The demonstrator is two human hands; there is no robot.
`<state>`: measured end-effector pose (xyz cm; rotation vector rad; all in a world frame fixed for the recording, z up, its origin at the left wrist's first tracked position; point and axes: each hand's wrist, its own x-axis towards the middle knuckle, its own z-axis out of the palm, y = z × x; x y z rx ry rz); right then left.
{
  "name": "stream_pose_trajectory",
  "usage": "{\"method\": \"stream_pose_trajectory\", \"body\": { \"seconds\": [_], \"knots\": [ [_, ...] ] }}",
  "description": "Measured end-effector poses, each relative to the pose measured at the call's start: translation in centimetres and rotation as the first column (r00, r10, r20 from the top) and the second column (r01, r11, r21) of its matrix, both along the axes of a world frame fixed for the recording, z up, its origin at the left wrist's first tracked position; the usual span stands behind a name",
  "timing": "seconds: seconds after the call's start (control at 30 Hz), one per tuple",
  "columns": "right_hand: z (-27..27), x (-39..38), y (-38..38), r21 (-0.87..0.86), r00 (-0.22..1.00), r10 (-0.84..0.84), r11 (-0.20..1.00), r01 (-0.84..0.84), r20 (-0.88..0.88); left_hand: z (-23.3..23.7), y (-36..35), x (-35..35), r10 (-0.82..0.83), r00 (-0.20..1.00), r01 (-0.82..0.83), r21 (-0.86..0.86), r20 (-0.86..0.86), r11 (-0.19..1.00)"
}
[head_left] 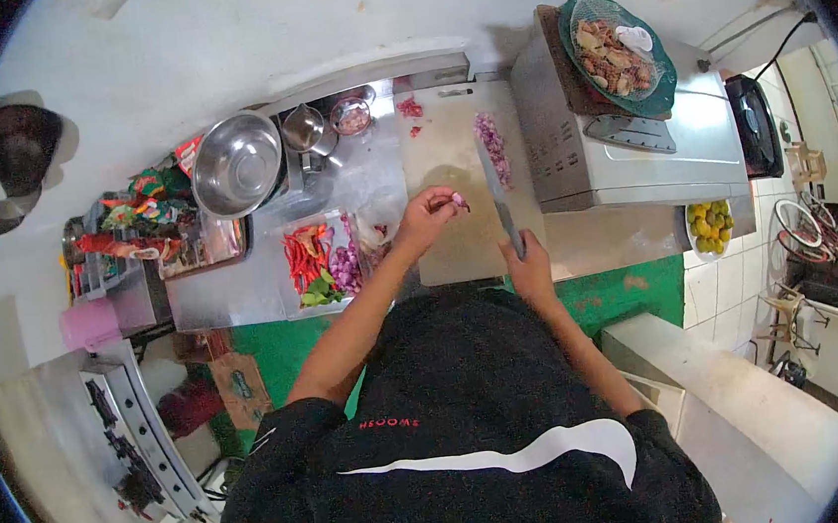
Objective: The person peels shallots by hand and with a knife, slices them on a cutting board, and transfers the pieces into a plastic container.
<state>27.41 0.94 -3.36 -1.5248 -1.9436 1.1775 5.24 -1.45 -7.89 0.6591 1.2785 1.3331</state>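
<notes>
My left hand (425, 219) is over the cutting board (449, 259), its fingers pinched on a small purple shallot (458, 199). In my right hand (530, 270) is the handle of a long kitchen knife (496, 190), its blade pointing toward the back of the board. Beyond the blade, along the board's right side, lies a row of chopped shallots (494, 145). Small red chopped pieces (410, 109) sit at the board's back left corner. Left of my forearm, a clear tray holds red chillies (305, 256), whole shallots (344, 268) and green leaves (321, 291).
Behind the tray stand a large steel bowl (237, 165), a small steel pot (305, 129) and a glass bowl (351, 117). A grey metal appliance (629, 158) borders the board on the right, carrying a green tray (665, 90). A plate of yellow-green fruit (710, 227) sits farther right.
</notes>
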Motion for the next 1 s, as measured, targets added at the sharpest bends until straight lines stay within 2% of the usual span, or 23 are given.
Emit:
{"method": "stream_pose_trajectory", "body": {
  "seconds": [0.03, 0.1, 0.17, 0.2, 0.27, 0.4, 0.47, 0.63, 0.77, 0.83, 0.9, 0.97, 1.0],
  "knots": [
    [0.1, -0.7, 0.6, -0.041, 1.0, 0.014, 0.999, -0.014, 0.008, 1.5, -0.4, 0.2, -0.019, 1.0, 0.018, -0.084, -0.016, 0.996],
    [0.6, -2.1, 2.0, -0.081, 0.999, 0.039, 0.996, -0.038, 0.014, 3.5, -1.0, 0.8, 0.008, 1.0, -0.008, -0.039, 0.003, 0.999],
    [1.8, -3.4, 3.2, -0.133, 0.987, 0.025, 0.99, -0.046, -0.159, 4.7, -1.5, 1.5, 0.034, 0.999, -0.034, 0.0, 0.025, 0.999],
    [2.3, -4.0, 3.6, -0.134, 0.987, 0.035, 0.989, -0.056, -0.159, 5.0, -1.6, 1.8, 0.069, 0.997, -0.069, 0.022, -0.023, 0.997],
    [3.2, -4.9, 4.2, -0.187, 0.931, 0.058, 0.973, -0.133, -0.36, 5.7, -1.9, 2.3, 0.116, 0.991, -0.113, 0.043, -0.07, 0.993],
    [4.0, -5.7, 4.6, -0.256, 0.912, 0.135, 0.935, -0.247, -0.387, 6.8, -2.5, 2.4, 0.134, 0.972, -0.126, 0.052, -0.191, 0.991],
    [3.9, -5.7, 4.6, -0.354, 0.892, 0.105, 0.892, -0.28, -0.439, 7.2, -2.7, 2.4, 0.134, 0.967, -0.126, 0.051, -0.217, 0.991],
    [3.5, -6.0, 4.4, -0.318, 0.89, 0.118, 0.907, -0.278, -0.44, 7.7, -2.9, 2.2, 0.148, 0.979, -0.145, 0.032, -0.14, 0.989],
    [3.5, -5.9, 4.5, -0.293, 0.879, 0.144, 0.908, -0.3, -0.455, 7.8, -2.7, 2.4, 0.118, 0.982, -0.113, 0.04, -0.149, 0.993],
    [4.0, -6.1, 4.4, -0.295, 0.885, 0.133, 0.912, -0.285, -0.446, 7.8, -2.5, 2.2, 0.117, 0.992, -0.114, 0.067, -0.043, 0.991],
    [4.2, -6.2, 4.4, -0.298, 0.891, 0.121, 0.915, -0.271, -0.437, 7.8, -2.5, 2.0, 0.103, 0.995, -0.101, 0.058, -0.017, 0.993],
    [4.2, -6.2, 4.6, -0.453, 0.902, 0.022, 0.86, -0.237, -0.431, 7.8, -2.4, 1.7, 0.089, 0.996, -0.089, 0.05, 0.009, 0.995],
    [4.2, -6.2, 4.5, -0.453, 0.903, 0.018, 0.86, -0.234, -0.43, 7.6, -2.5, 1.5, 0.071, 0.997, -0.072, 0.039, 0.033, 0.997]
  ]
}}
